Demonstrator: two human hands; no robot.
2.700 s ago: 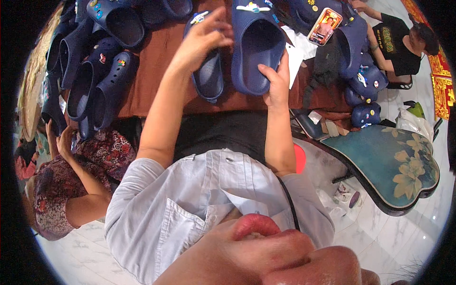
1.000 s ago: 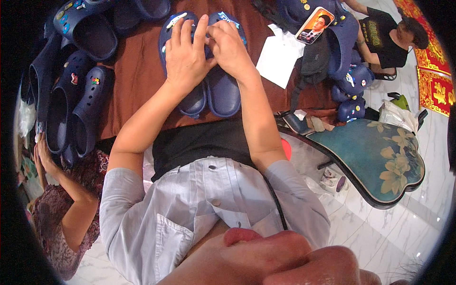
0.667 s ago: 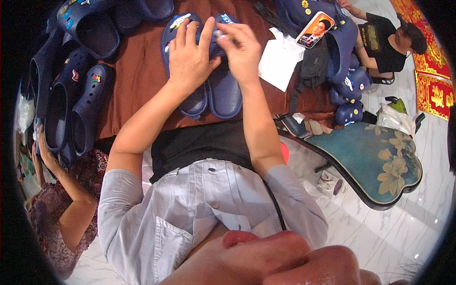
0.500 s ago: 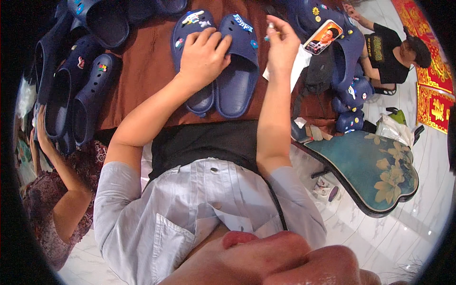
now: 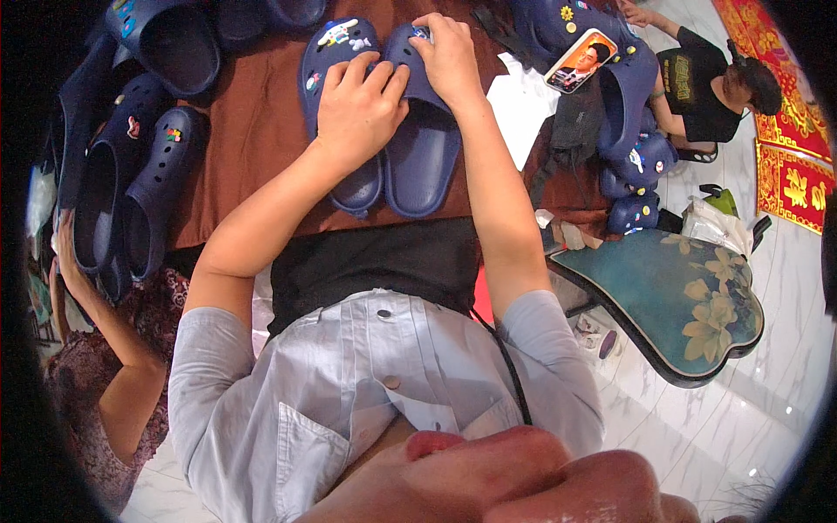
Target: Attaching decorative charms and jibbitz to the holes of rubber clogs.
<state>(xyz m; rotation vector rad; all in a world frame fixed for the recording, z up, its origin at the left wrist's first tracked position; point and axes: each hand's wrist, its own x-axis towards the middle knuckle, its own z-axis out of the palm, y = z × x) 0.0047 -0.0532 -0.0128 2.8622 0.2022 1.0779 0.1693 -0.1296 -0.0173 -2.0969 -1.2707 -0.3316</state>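
Note:
A pair of navy clogs [image 5: 420, 166] lies side by side on the brown cloth [image 5: 253, 131], toes pointing away from me. My left hand [image 5: 362, 109] is closed over the upper of the left clog [image 5: 316, 65], its fingertips reaching the gap between the two; its thumb is hidden. On that clog's toe sit a white character charm and other small charms. My right hand [image 5: 449, 65] bends over the right clog's toe, thumb and fingers closed around a blue-and-white shoe charm [image 5: 422, 33] there. The hand covers most of that charm.
More navy clogs [image 5: 166, 144] with charms line the left side; others [image 5: 626, 96] stand right, beside a phone [image 5: 582, 61], white paper [image 5: 521, 105] and a black strap bag [image 5: 571, 126]. A floral-patterned chair [image 5: 671, 305] stands lower right. Another person's arm [image 5: 109, 322] is at left; another person [image 5: 706, 91] sits at right.
My right hand has moved left from beside the clogs onto the right clog's toe, where the charm was uncovered before. My left hand stays on the left clog.

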